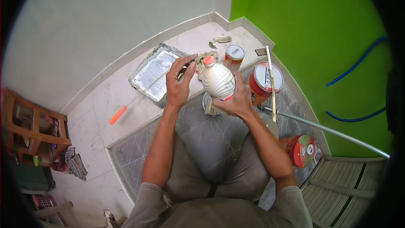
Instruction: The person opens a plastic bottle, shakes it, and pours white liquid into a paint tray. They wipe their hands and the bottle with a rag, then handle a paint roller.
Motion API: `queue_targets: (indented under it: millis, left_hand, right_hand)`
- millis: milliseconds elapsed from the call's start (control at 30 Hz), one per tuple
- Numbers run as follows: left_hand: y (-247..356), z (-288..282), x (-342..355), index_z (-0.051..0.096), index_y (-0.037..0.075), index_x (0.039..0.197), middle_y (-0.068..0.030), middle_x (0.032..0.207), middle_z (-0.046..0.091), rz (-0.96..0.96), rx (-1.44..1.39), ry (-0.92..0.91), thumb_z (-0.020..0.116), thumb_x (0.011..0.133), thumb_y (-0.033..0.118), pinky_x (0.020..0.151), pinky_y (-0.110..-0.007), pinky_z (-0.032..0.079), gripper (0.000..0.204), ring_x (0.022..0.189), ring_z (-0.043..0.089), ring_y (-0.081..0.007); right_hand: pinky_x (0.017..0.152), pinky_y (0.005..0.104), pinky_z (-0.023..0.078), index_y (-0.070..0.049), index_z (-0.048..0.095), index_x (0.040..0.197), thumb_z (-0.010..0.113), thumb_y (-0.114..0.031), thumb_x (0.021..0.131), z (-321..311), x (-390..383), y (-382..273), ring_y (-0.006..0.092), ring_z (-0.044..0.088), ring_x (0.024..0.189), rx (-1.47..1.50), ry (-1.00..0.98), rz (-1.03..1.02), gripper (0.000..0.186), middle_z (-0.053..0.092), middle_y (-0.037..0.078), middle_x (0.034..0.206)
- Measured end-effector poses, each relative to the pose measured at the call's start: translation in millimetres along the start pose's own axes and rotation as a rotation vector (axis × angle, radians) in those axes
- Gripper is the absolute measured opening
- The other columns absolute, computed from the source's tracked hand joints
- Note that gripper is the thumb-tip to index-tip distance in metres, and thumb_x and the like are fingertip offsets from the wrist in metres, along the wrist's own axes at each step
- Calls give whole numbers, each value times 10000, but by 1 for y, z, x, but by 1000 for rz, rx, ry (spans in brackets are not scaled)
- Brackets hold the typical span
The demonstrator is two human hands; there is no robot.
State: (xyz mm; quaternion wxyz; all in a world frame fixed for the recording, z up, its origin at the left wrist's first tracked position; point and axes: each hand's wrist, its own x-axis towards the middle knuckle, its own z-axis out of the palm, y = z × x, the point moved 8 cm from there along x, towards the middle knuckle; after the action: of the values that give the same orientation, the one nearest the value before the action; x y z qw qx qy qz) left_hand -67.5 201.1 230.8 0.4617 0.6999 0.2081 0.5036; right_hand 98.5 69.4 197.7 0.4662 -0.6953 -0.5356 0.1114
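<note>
My right hand (237,100) is wrapped round the lower part of a ribbed plastic bottle (217,80) full of white liquid. The bottle is tilted, its red cap (209,61) pointing away from me and a little to the left. Just left of the cap, my left hand (179,83) is raised with fingers and thumb apart, holding nothing. Behind that hand lies a paint tray (136,76) smeared with white. A paint roller's orange handle (117,115) sticks out from the tray on a thin rod. Below the bottle a small clear container (209,105) is partly hidden.
A small paint can (234,55) and a spoon (212,45) sit on the ledge. Right are a large paint can (267,77) with a stick (271,80) across it, a red can (302,150), and a metal pole (329,127). A slatted bamboo seat (337,185) stands lower right.
</note>
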Motion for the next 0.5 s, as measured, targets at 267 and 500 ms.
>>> queue_targets:
  millis: [267,500]
  left_hand:
    - [15,11,-3,759,36,1165,-109,1096,679,71,173,-93,711,966,167,878,-315,542,243,1017,638,-204]
    - [21,7,-2,764,40,1148,-109,1060,694,39,187,-167,733,951,190,870,-327,524,250,1009,624,-205]
  right_hand:
    - [742,503,580,-36,443,1282,873,-360,621,1,-7,-2,433,725,832,-114,-8,-105,853,717,247,902]
    - [733,497,580,-35,426,1304,891,-371,619,2,-13,-8,434,726,821,-223,-72,-151,894,714,248,915]
